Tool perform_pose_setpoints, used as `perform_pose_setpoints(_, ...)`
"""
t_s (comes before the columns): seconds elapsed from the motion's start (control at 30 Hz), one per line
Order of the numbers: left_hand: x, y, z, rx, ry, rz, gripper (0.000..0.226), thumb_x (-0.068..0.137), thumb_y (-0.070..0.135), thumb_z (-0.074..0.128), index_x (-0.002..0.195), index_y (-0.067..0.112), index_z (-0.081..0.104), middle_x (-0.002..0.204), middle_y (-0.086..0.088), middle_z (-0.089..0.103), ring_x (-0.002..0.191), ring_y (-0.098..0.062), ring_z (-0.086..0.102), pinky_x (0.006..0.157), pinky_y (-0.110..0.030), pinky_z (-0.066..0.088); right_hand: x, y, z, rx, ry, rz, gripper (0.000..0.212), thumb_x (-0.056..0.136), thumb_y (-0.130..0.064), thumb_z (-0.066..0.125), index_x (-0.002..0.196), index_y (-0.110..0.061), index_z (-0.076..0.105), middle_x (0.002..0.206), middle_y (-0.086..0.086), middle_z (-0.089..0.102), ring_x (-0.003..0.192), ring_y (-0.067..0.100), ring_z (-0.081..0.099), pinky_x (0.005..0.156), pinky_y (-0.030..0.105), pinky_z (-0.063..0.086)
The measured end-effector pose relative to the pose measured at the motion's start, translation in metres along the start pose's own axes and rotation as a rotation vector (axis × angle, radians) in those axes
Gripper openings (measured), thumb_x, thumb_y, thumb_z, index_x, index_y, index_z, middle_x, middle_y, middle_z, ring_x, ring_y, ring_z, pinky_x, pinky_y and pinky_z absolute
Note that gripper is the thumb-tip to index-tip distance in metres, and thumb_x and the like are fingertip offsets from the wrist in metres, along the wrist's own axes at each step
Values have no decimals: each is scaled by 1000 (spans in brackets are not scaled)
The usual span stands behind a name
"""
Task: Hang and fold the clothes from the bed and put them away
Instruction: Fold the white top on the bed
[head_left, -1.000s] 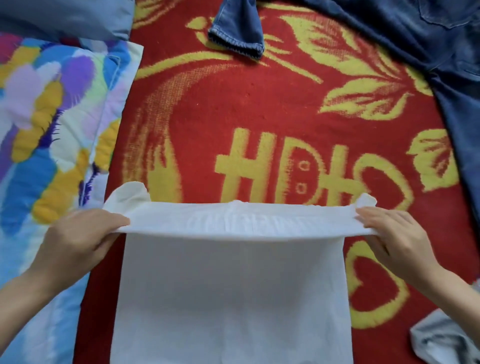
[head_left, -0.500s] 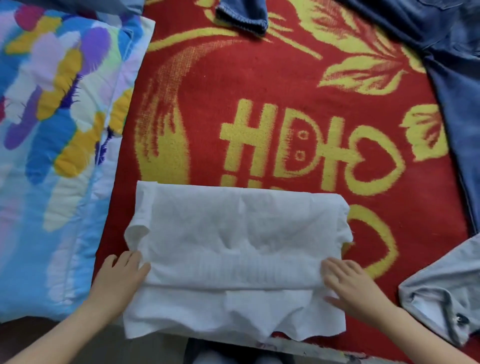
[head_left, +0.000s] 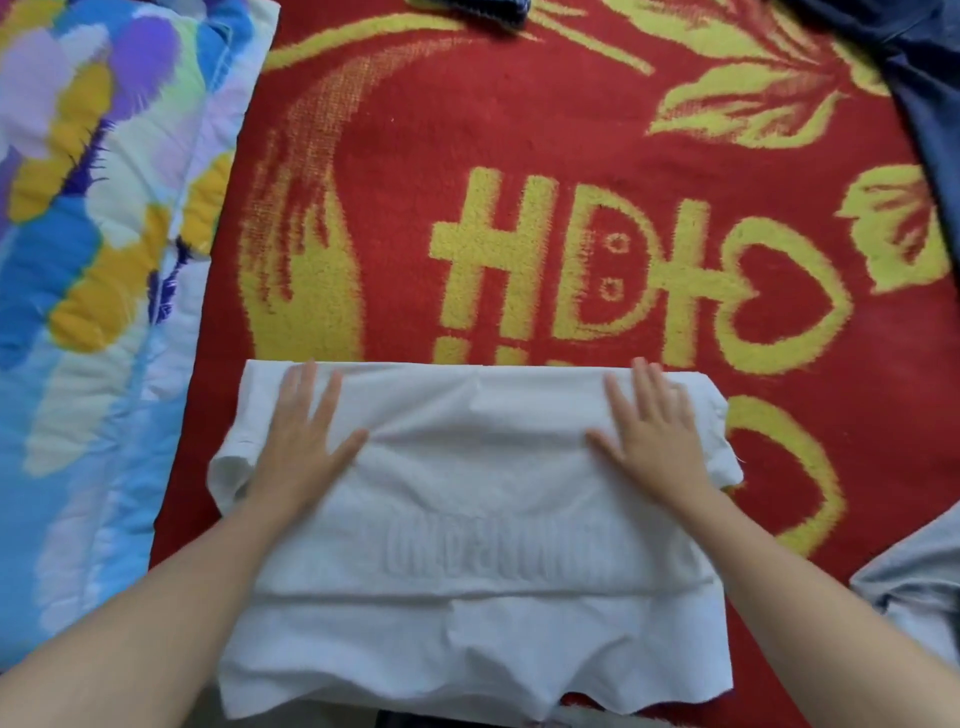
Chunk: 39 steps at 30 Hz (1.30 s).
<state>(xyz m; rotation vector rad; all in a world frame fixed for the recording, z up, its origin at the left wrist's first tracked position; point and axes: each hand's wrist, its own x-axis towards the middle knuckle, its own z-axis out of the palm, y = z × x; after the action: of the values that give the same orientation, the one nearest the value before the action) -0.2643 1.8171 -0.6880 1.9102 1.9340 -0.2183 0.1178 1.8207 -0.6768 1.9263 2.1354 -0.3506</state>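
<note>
The white T-shirt lies folded on the red blanket, right under both hands. The left hand and right hand press flat on it, fingers straight and spread, gripping nothing. The far fold sits just past the fingertips. The shirt looks soft, thin and floppy. It is probably best pinched at the side edges, just outside the little fingers.

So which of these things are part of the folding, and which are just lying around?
Part of the job: white garment, pressed flat by the left hand and right hand; jeans and pale grey garment, likely waiting their turn.
Just lying about: red blanket, patterned quilt.
</note>
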Motion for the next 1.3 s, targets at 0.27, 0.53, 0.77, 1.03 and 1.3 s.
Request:
perform_pose_setpoints(0.27, 11, -12, -37, -629, 351, -405, 58, 90, 29, 46, 143, 10, 35, 128, -17, 55, 120, -32, 48, 100, -40, 36, -31, 65, -29, -13, -91, 326, 89, 84, -67, 5, 145, -7, 32, 154, 22, 15, 144, 35, 10, 109, 61, 13)
perform_pose_setpoints(0.53, 53, -5, -76, 64, 142, -380, 24, 88, 26, 59, 102, 11, 71, 113, -21, 52, 110, -38, 44, 88, -44, 38, 3, -5, -46, 10, 95, 34, 66, 93, -51, 25, 125, -3, 57, 136, 27, 46, 129, 39, 38, 94, 61, 38)
perform_pose_setpoints(0.77, 48, -25, -87, -236, 64, -276, 14, 86, 13, 64, 90, 2, 73, 96, -16, 68, 95, -32, 59, 74, -32, 42, 3, -17, -41, -52, -195, -91, 73, 87, -54, 16, 144, -12, 35, 151, 18, 27, 139, 34, 29, 105, 54, 30)
perform_pose_setpoints(1.03, 58, -76, -112, -1221, 108, -943, 19, 91, 3, 54, 72, 4, 51, 47, -2, 61, 34, -5, 52, 32, -16, 39, -1, -7, -39, -88, -402, -90, 66, 97, -54, 22, 150, -26, -7, 158, 1, -13, 146, 17, -7, 114, 47, 8)
perform_pose_setpoints(1.3, 35, -5, -86, 50, 24, 26, 79, 86, 41, 63, 149, 23, 20, 157, -11, 9, 143, -30, 9, 111, -46, 15, 12, 4, -62, 15, -313, 63, 66, 98, -42, 34, 151, -21, 0, 158, 1, 8, 145, 18, 5, 115, 44, 7)
